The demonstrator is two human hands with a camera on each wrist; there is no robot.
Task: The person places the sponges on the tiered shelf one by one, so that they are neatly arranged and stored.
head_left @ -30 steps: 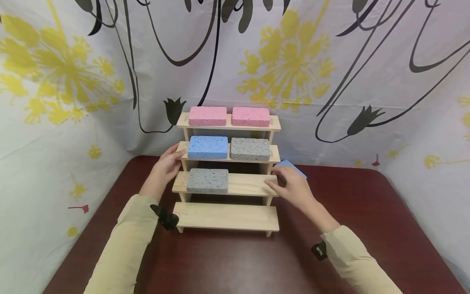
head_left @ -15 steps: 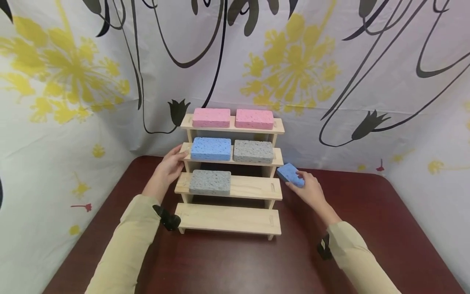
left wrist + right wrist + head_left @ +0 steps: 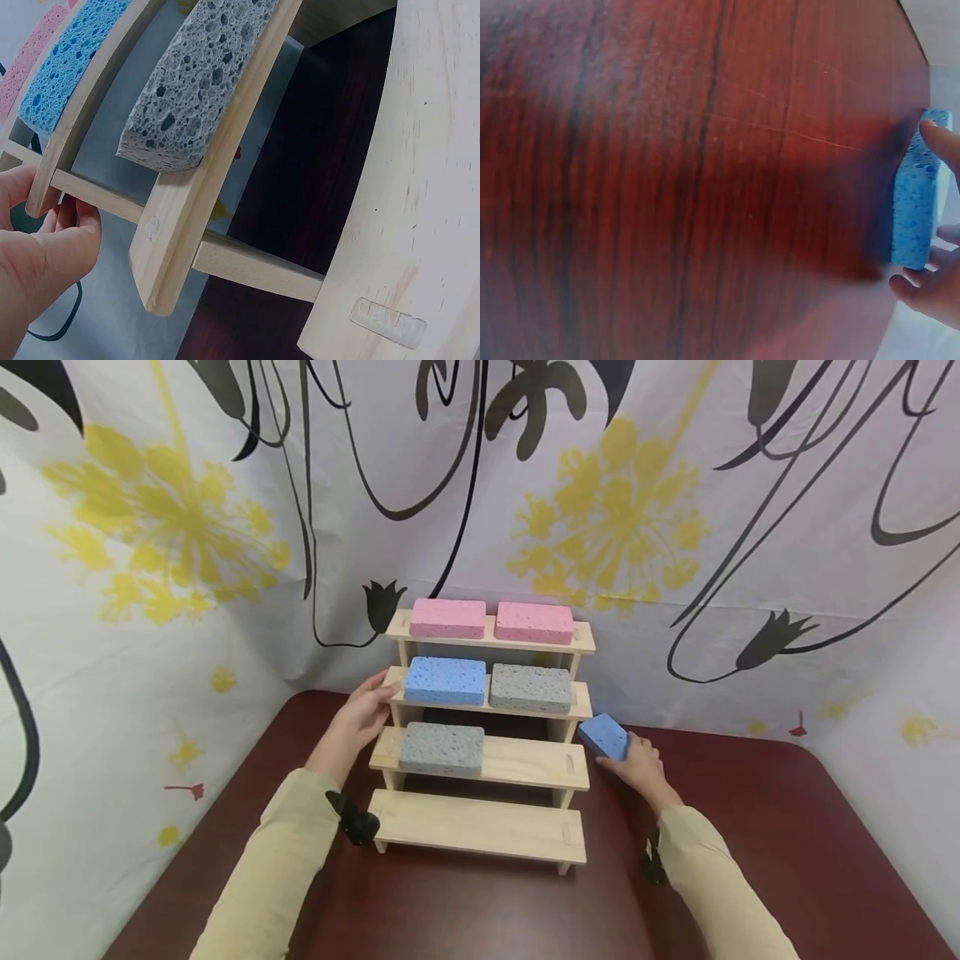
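Note:
A four-tier wooden display stand (image 3: 540, 764) stands on the table. My left hand (image 3: 358, 718) grips the left end of its second tier from the top, thumb above and fingers beneath in the left wrist view. To the right of the stand, my right hand (image 3: 639, 767) holds a blue sponge (image 3: 603, 737) by its edges. That sponge (image 3: 915, 202) is close over the tabletop in the right wrist view. On the second tier sit another blue sponge (image 3: 446, 681) and a grey sponge (image 3: 531, 687). A second grey sponge (image 3: 441, 750) lies at the left of the third tier.
Two pink sponges, a left one (image 3: 447, 618) and a right one (image 3: 534, 622), lie on the top tier. The bottom tier (image 3: 480, 828) is bare wood. A patterned cloth (image 3: 622, 552) hangs behind the dark red table (image 3: 465, 910).
My right hand has moved right, away from the third tier, and the blue sponge, first mostly hidden behind it, now shows in its grip. My left hand keeps its hold. The head view has tilted slightly.

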